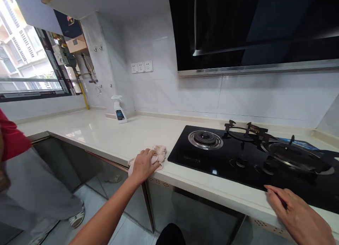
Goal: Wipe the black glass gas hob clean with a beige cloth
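My left hand (145, 165) presses a crumpled pale pink cloth (160, 155) onto the front of the cream countertop (100, 135), left of the black gas cooktop (196, 158). Its fingers are closed over the cloth. My right hand (299, 211) rests at the counter's front edge, before the cooktop. Thumb and forefinger there lie close together, the other fingers are curled, and nothing shows between them. The left burner (205, 139) has no pan support on it. A black pan support (242, 132) sits over the back of the cooktop.
A white spray bottle (120, 110) stands against the back wall. Another person in a red top (13, 135) and grey trousers stands at the left, beside the counter. A black range hood (254, 33) hangs over the cooktop. Wall sockets (141, 66) are behind the counter.
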Tool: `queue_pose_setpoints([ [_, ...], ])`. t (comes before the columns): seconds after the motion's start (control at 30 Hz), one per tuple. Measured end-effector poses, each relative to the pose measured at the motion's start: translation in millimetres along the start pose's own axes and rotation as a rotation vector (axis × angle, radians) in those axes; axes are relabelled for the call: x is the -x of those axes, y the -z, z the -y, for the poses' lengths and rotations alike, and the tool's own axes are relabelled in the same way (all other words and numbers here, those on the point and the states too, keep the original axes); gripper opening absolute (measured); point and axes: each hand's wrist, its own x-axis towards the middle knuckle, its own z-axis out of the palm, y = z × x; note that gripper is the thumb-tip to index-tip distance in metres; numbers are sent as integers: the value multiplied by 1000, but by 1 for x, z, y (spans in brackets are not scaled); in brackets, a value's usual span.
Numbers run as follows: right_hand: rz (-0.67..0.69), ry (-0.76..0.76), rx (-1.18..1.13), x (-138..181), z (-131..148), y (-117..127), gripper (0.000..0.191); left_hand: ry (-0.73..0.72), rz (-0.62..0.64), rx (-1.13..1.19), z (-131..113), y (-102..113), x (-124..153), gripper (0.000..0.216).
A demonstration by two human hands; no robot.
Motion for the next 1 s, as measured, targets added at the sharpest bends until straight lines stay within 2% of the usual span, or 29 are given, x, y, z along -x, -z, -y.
queue_pose_setpoints([
  [0.13,48,-104,42,-2,11,3,54,-86,-85,37,-52,-3,30,22],
  [0.23,46,-131,73,-3,19,6,53,-155,-86,135,-96,-5,42,24],
  [0.33,44,-138,81,-4,22,6,52,-279,-17,279,-149,-9,45,30],
  [0.5,49,-118,83,-4,20,5,49,-566,77,470,-245,-12,43,39],
  [0.57,60,-98,78,-5,20,5,48,-632,141,565,-272,-12,39,38],
  [0.6,69,-92,77,-5,20,6,48,-620,185,633,-282,-12,34,38],
  [0.63,76,-88,76,-6,21,6,48,-567,229,719,-289,-12,28,38],
  [0.7,72,-87,70,-7,23,6,47,-367,287,938,-295,-12,8,37],
  [0.77,45,-80,62,-7,25,6,46,-130,292,1160,-292,-10,-20,34],
  [0.83,14,-69,63,-7,28,4,45,34,263,1289,-285,-7,-51,32],
  [0.9,-9,-64,73,-7,30,3,43,89,243,1290,-276,-4,-81,36],
  [1.0,-30,-53,92,-7,31,2,40,51,257,1194,-262,-4,-111,36],
])
